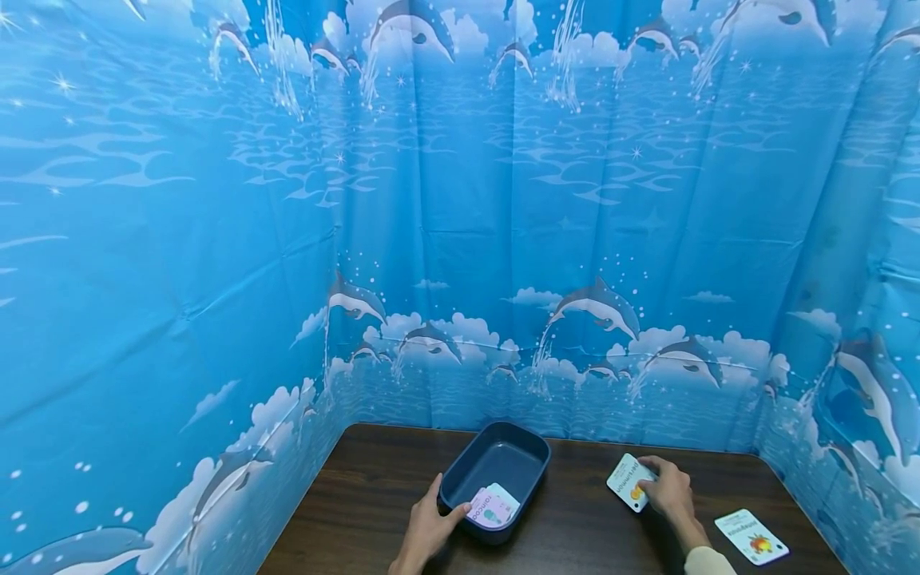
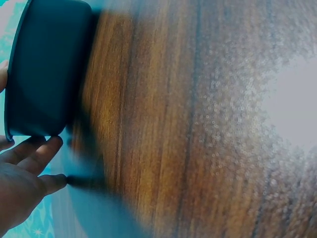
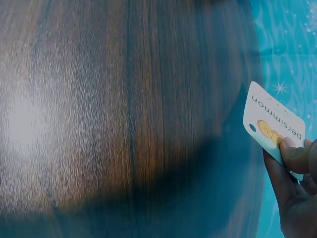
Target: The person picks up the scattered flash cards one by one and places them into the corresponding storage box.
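My left hand [image 1: 426, 527] grips the near left side of a dark blue rectangular bin [image 1: 535, 463], thumb over the rim and fingers along the outer wall. In the left wrist view the bin [image 2: 49, 69] shows its dark side, with fingertips against it. Pink and white picture cards [image 1: 494, 506] lie in the near end of the bin. My right hand [image 1: 670, 489] pinches a white card [image 3: 270, 111] between thumb and fingers. It reads "persimmon", has an orange fruit picture and a punched hole in one corner, and is held tilted above the table.
Another white fruit card [image 1: 747, 533] lies on the dark wood table [image 1: 575, 519], right of my right hand. A blue curtain [image 1: 460, 239] printed with dolphins hangs behind the table and along both sides.
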{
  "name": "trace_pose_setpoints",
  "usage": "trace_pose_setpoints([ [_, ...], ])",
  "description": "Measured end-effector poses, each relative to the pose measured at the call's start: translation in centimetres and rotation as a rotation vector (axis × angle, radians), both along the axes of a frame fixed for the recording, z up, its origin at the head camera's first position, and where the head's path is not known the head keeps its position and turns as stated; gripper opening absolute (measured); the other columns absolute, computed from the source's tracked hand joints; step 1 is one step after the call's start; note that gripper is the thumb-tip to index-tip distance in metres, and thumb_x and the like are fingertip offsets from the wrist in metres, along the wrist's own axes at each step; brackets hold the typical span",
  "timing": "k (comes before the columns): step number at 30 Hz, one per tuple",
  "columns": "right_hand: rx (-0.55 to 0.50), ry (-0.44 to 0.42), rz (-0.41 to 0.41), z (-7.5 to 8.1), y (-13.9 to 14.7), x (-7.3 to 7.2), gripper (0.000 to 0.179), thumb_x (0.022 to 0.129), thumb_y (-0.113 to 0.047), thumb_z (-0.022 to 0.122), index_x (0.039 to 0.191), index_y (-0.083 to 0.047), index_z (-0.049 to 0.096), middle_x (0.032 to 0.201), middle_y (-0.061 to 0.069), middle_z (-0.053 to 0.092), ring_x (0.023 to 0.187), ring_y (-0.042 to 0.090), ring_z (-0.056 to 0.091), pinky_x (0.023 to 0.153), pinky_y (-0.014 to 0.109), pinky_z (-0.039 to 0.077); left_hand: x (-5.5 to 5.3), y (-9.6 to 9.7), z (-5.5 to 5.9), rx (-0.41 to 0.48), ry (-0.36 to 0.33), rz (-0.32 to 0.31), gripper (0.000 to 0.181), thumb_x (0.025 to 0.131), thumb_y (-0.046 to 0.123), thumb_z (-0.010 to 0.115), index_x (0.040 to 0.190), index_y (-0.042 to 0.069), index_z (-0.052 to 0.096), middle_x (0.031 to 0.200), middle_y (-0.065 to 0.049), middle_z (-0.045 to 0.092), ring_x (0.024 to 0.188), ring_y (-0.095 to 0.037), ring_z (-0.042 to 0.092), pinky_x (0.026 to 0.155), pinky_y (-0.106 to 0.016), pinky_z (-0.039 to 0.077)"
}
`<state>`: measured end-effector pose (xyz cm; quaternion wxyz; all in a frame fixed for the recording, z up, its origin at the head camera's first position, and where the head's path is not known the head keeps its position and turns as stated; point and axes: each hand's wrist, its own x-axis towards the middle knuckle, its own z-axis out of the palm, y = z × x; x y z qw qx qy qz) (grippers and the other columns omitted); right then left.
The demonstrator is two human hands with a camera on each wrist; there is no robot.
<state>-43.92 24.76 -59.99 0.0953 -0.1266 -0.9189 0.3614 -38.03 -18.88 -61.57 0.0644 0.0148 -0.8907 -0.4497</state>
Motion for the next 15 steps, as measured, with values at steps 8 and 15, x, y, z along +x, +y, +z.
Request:
trace_pose_setpoints([
  [8,-0.008,0.048,0.04,0.5,-0.6,0.2,0.043,0.091,0.003,0.077,0.133,0.007,0.068,0.125,0.036,0.067,0.091,0.036,0.067,0.075,0.048,0.056,0.1,0.1,0.2,-0.005,0.004,-0.007,0.094,0.094,0.04,0.085,0.158,-0.012,0.04,0.147,-0.041,0.056,0.129,-0.053,0.063,0.103,-0.068,0.054],
  [15,-0.009,0.079,0.078,0.8,-1.3,0.1,0.042,0.09,0.003,0.077,0.131,0.007,0.069,0.122,0.035,0.07,0.086,0.031,0.068,0.07,0.043,0.056,0.0,0.0,0.1,-0.012,-0.004,0.003,0.095,0.094,0.041,0.085,0.159,-0.011,0.04,0.147,-0.041,0.057,0.129,-0.053,0.064,0.102,-0.067,0.054],
])
